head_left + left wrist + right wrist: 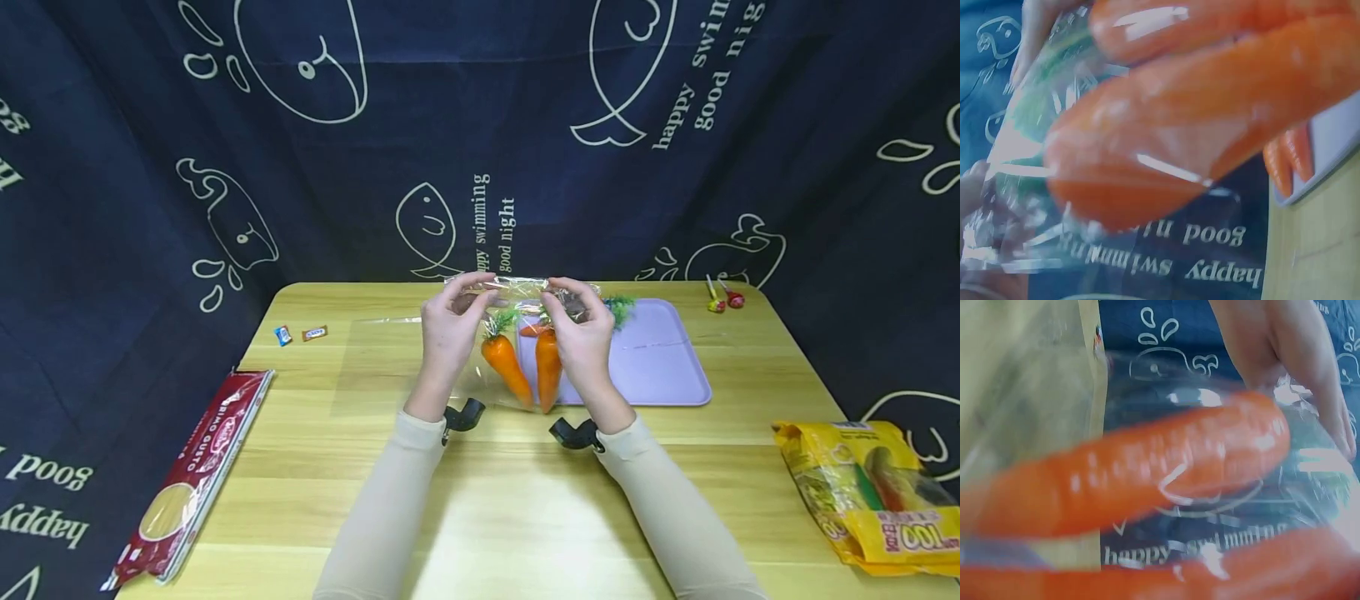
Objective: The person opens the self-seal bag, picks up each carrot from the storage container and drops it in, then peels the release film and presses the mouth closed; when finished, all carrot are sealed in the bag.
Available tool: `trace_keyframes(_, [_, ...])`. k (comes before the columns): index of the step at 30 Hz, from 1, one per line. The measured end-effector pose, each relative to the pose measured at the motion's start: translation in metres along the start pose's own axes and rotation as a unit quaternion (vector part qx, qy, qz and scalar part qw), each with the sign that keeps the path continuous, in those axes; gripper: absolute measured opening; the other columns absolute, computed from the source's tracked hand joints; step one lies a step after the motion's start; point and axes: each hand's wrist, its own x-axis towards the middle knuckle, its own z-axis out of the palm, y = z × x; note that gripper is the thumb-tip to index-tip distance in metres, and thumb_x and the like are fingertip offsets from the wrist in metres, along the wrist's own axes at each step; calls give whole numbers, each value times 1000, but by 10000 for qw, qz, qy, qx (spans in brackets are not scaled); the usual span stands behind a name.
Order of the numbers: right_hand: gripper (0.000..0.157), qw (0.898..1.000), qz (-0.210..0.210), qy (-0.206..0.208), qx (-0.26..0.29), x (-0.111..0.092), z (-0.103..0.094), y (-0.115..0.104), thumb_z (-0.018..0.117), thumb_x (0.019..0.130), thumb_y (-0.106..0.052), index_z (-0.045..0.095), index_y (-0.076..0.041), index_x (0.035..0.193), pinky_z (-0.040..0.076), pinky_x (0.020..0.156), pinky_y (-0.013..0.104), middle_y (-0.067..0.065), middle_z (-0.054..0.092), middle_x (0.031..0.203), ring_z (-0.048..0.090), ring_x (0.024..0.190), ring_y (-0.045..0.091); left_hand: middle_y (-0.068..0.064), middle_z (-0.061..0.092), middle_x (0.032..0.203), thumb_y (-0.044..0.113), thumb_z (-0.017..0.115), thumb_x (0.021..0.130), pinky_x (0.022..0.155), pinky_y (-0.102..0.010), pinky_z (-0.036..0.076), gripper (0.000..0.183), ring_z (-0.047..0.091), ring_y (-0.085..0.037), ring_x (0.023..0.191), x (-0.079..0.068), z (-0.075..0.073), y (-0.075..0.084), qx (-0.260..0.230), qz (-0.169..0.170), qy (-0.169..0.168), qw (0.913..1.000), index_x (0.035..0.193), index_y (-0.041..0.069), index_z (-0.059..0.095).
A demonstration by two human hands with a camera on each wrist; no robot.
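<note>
A clear plastic bag (522, 288) is held up by its top edge over the table. My left hand (448, 333) pinches that edge on the left, thumb against fingers. On the right my right hand (587, 337) pinches it the same way. Inside hang two orange carrots with green tops: a left carrot (507, 367) and a right carrot (549, 373), tips downward. Both fill much of the wrist views, where one carrot (1166, 137) shines through the film, as does another carrot (1166, 459). More carrots (1279, 167) lie on the lilac tray (660, 367) behind.
A flat clear plastic sheet or bag (375, 367) lies left of the hands. Farther left are two small wrapped candies (314, 333) and a red pasta packet (198, 475). Two lollipops (733, 297) lie at the back right, a yellow bag (870, 500) at the front right.
</note>
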Motion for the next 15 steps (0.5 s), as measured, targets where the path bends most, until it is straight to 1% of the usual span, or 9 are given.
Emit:
trace_keyframes(2, [22,9997,63,-247,34,3,-7,0,74,89,-7,73,-2,110,52,63,13,-2,74,99,65,76,9,-12,75,103,11,73,90,70,-46,62,23,76,-29,81,3,-8,1,-43,-151,-344,9993,113,8,72])
trace_keyframes(4, [22,9985,110,-542,-31,7,-15,0,71,92,-8,73,-2,113,55,73,14,0,75,105,69,88,9,-13,74,110,10,69,93,74,-43,63,24,76,-30,87,5,-16,3,-2,-302,-740,9968,117,9,71])
trace_keyframes(6, [23,9956,263,-890,-112,10,-25,-1,67,95,-10,72,-4,117,55,70,12,0,75,112,68,88,8,-13,72,118,7,64,97,78,-41,63,26,75,-31,93,8,-23,6,28,-464,-1182,9919,122,9,69])
trace_keyframes(8, [25,9900,431,-1319,-235,13,-37,-1,63,98,-13,71,-8,121,54,63,14,-2,74,116,67,88,9,-9,69,126,5,57,100,84,-39,62,30,74,-30,97,9,-31,10,113,-663,-1625,9844,128,11,66])
trace_keyframes(9, [26,9861,545,-1547,-266,14,-43,-1,61,99,-12,69,-9,124,54,59,15,-3,73,119,65,88,10,-8,67,130,4,53,102,86,-39,61,32,74,-31,97,10,-34,13,102,-776,-1855,9795,131,11,65])
trace_keyframes(10, [28,9817,647,-1770,-277,15,-48,-2,59,101,-12,68,-10,127,53,57,17,-4,71,122,64,89,12,-6,66,133,4,51,103,87,-37,61,34,73,-28,95,11,-38,16,198,-845,-2051,9749,133,13,63])
trace_keyframes(11, [29,9772,735,-1974,-280,16,-53,-2,57,102,-13,66,-10,129,53,55,18,-5,70,124,64,89,13,-5,64,136,5,48,104,90,-37,60,36,73,-28,99,11,-41,19,208,-920,-2258,9696,136,14,61])
trace_keyframes(13, [31,9685,871,-2320,-244,18,-62,-2,53,104,-13,63,-10,133,58,61,22,-5,69,127,67,97,12,0,60,142,9,44,106,99,-36,56,38,68,-24,111,11,-47,22,329,-1023,-2629,9588,140,18,58])
trace_keyframes(15, [33,9604,1046,-2582,-20,19,-68,-3,51,105,-14,61,-8,136,59,66,21,-4,68,130,68,102,9,4,57,144,15,43,107,102,-35,53,39,62,-19,122,11,-53,23,340,-1086,-2942,9489,143,24,55])
